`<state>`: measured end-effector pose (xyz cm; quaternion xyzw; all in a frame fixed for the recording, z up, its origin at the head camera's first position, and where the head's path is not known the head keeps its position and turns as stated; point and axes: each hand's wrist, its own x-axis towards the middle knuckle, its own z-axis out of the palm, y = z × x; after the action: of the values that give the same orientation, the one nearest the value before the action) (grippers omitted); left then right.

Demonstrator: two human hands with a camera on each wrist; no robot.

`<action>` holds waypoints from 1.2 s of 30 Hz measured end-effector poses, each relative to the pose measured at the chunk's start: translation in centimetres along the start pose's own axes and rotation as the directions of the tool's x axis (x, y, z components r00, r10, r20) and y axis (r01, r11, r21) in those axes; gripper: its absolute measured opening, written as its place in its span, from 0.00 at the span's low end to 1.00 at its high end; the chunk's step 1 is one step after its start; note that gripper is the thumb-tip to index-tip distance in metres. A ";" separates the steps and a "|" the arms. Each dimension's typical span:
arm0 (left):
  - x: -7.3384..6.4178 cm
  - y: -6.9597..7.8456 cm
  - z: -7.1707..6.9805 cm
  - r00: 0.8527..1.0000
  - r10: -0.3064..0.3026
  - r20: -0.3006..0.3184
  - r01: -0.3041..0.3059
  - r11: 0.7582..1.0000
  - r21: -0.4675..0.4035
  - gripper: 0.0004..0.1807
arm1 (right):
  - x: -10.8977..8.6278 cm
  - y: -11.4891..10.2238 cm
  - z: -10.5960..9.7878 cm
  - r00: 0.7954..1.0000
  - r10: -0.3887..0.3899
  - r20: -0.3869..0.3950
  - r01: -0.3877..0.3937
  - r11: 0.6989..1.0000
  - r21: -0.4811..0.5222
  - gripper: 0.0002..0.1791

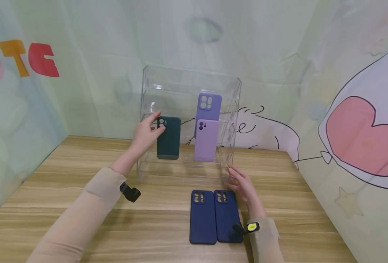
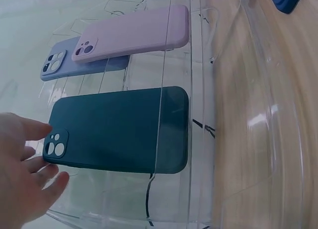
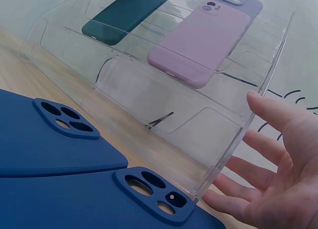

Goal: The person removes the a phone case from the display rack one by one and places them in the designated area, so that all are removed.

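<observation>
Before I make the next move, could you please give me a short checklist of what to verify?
1. Clear display stand upright on the wood-grain tabletop: ok.
2. Dark green phone case seated behind a tier's front lip: ok.
3. Left hand away from that case: not ok, at its camera-cutout corner.
4. Right hand at the stand's right edge: ok.
5. Two navy phone cases lying side by side: ok.
6. Firmness of the hands' hold: cannot tell.

We see quite even light, soft shadows, and small white glares near the left edge of the clear rack (image 1: 190, 78).
</observation>
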<state>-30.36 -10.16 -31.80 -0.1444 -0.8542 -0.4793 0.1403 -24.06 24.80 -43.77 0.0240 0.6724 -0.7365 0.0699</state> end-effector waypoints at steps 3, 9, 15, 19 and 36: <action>-0.1 0.2 0.1 1.000 -0.008 0.017 0.007 1.000 0.010 0.33 | 0.0 0.0 0.0 1.000 0.002 -0.002 -0.002 1.000 0.010 0.30; -0.4 0.3 0.3 0.998 -0.028 -0.061 0.018 0.986 -0.167 0.30 | 0.1 -0.1 0.0 1.000 0.010 -0.006 -0.009 1.000 0.027 0.29; -0.5 0.1 0.5 0.993 -0.075 -0.092 0.053 0.974 -0.222 0.29 | 0.0 -0.1 0.1 1.000 0.009 -0.003 -0.009 0.999 0.031 0.29; -0.5 -0.2 0.6 0.991 -0.096 -0.094 0.073 0.973 -0.220 0.28 | -0.1 -0.2 0.0 1.000 0.010 0.000 -0.010 1.000 0.014 0.29; -0.4 -1.2 1.0 0.974 -0.178 -0.137 0.142 0.960 -0.240 0.23 | 1.0 1.7 -1.5 0.994 -0.078 0.080 0.077 0.997 0.015 0.39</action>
<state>-30.58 -9.92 -33.43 -0.0517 -0.7884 -0.5943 0.1502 -24.90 26.03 -45.67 -0.0315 0.6651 -0.7429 0.0680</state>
